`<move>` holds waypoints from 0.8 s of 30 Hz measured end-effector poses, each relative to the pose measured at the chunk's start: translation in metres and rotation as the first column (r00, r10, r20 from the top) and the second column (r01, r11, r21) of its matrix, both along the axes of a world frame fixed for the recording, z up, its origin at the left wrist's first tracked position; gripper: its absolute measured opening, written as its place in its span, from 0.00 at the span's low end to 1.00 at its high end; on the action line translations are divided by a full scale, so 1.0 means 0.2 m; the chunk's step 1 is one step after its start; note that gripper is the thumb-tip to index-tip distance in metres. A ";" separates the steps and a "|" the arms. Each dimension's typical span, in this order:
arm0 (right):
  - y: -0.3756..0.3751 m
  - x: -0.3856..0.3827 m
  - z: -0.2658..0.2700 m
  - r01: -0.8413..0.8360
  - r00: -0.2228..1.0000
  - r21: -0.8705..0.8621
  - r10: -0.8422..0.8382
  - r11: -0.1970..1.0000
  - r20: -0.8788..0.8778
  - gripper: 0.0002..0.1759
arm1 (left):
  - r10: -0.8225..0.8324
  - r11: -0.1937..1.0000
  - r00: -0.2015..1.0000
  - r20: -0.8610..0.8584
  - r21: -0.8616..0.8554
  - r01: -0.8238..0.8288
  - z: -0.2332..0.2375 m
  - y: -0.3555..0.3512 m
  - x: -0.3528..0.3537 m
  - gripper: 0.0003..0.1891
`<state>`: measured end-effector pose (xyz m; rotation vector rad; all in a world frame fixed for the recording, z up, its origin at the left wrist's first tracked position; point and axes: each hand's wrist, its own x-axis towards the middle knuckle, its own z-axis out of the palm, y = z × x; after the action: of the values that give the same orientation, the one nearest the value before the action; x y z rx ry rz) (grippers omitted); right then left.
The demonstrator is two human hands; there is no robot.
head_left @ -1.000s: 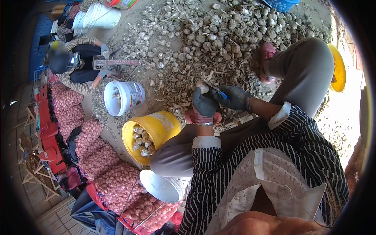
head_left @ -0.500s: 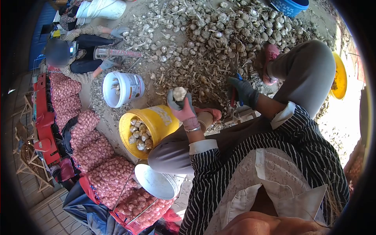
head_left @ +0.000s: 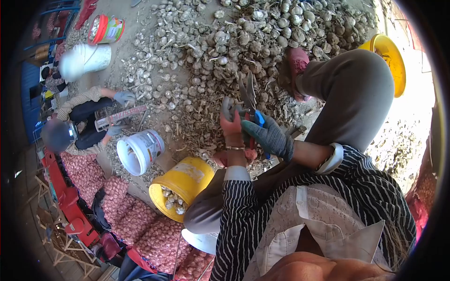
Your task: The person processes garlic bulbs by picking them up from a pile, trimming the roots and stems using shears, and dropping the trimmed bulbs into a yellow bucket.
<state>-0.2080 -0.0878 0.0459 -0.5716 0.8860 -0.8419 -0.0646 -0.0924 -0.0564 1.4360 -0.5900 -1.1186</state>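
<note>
In my right hand (head_left: 271, 136), gloved in grey-green, are pruning shears (head_left: 251, 105) with red and blue handles, their blades pointing up and apart. Close beside them on the left is my left hand (head_left: 229, 119), in a pink and grey glove with fingers curled. What those fingers hold, if anything, cannot be made out. Both hands are above dry stalks and husks in front of the heap of garlic bulbs (head_left: 243, 37). At my left knee a yellow bucket (head_left: 187, 175) lies tilted with several garlic bulbs (head_left: 172, 201) inside.
A white bucket (head_left: 140, 152) stands beyond the yellow one, near a seated co-worker (head_left: 89, 119) with gloved hands. Full mesh sacks of garlic (head_left: 136, 218) line the left. Another yellow bucket (head_left: 391, 65) is beyond my right knee; a red-rimmed bucket (head_left: 108, 29) sits farther off.
The garlic bulb raised in my left hand no longer shows. My hands have come together, with the shears swung in beside the left one. The view has shifted, revealing more buckets at far left.
</note>
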 end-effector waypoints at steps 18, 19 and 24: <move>-0.17 -0.13 0.06 0.149 0.986 -0.023 -0.150 0.989 -0.071 0.25 | -0.406 0.901 0.863 0.301 0.292 0.322 -0.61 -0.72 -0.18 0.29; -0.16 -0.12 0.04 0.086 0.993 0.006 -0.085 0.996 -0.085 0.23 | -0.346 0.935 0.922 0.173 0.140 0.325 -0.58 -0.65 -0.12 0.29; -0.11 -0.02 -0.03 -0.069 0.963 -0.067 0.049 0.995 -0.264 0.18 | -0.072 0.978 0.955 -0.286 0.170 0.125 -0.06 -0.27 0.13 0.28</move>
<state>-0.2116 -0.1096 0.0401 -0.7851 1.0758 -0.7581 -0.0392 -0.1469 -0.0685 1.3845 -0.3666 -1.4590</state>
